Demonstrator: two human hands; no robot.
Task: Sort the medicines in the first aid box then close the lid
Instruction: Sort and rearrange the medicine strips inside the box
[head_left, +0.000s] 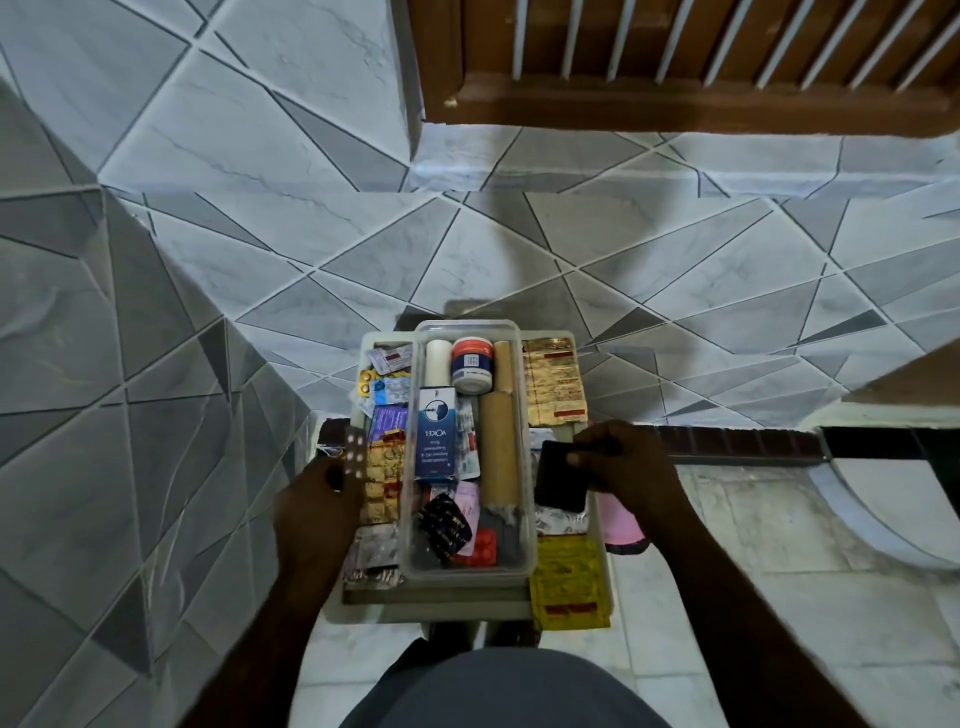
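Though partly ordered, reads as mid-sort rather than finished. Sits low in the centre of view, just ahead of the person's lap, over tiled floor (519, 249): first aid box (467, 605), open, with no lid to be made out anywhere.

Holds a clear inner tray (467, 325) down its middle, with a white roll (439, 358), a red-and-white jar (471, 364) and a long tan roll (498, 447) lined up neatly. Looks less settled nearer: a blue carton (437, 441) lying over loose strips, a black blister pack (444, 525) and a red blister pack (480, 545) tumbled at the near end. Keeps mixed strips (387, 374) heaped along the left side, gold foil strips (556, 382) on the right, and a yellow strip (569, 582) hanging over the near right corner.

Pinched upright in the left hand (317, 509), above the left side: a silver blister strip (356, 457). Gripped by thumb and curled fingers of the right hand (623, 462), over the right edge: a dark flat pack (563, 475).

Judged left to do: placing both held packs, tidying the heaps, then finding and shutting the lid.
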